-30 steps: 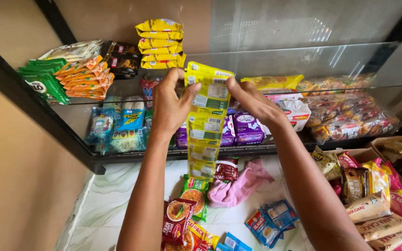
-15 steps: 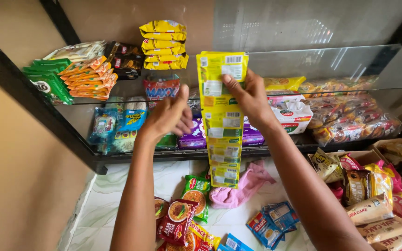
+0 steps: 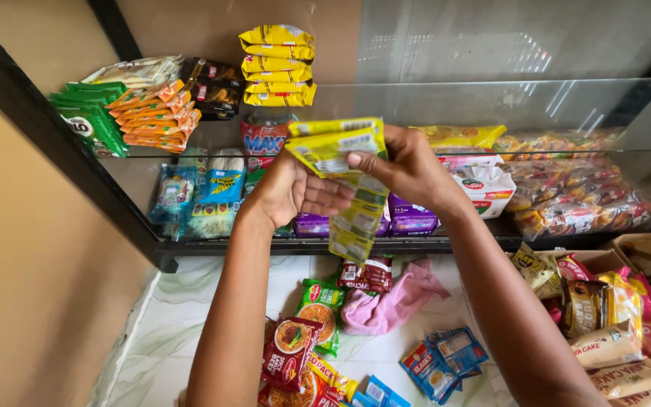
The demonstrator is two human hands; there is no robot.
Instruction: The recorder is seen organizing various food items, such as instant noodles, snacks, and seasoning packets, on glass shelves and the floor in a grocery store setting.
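The left hand [image 3: 295,192] sits just left of the frame's centre, palm up and fingers loosely curled, half open under the upper folds of a strip of yellow sachets [image 3: 344,177]. The right hand [image 3: 408,169], just right of centre, pinches the top of that strip between thumb and forefingers, closed on it. The strip is bunched at the top and its lower sachets hang down in front of the lower shelf's black edge [image 3: 265,247] at mid-frame.

From the left of the frame: on the glass shelf [image 3: 446,102] lie green packets [image 3: 88,120], then a fan of orange packets [image 3: 156,117], dark packets [image 3: 212,87] behind them, and a stack of yellow packets [image 3: 276,64] at top centre. Under the glass, blue packets [image 3: 205,192] lie at the left and purple packets [image 3: 412,215] behind the hands, with clear bags of sweets [image 3: 574,188] at the right.

As a judgement, the shelves are partly stocked: the right half of the glass shelf is bare (a good stretch of it), and the strip is only half gathered and not yet set down anywhere. Much is unshelved on the pale floor [image 3: 167,324] at the bottom of the frame: red and green noodle packets [image 3: 303,339], a pink cloth [image 3: 389,301], small blue packets [image 3: 442,358], and at lower right a cardboard box [image 3: 593,260] full of mixed snack packets.
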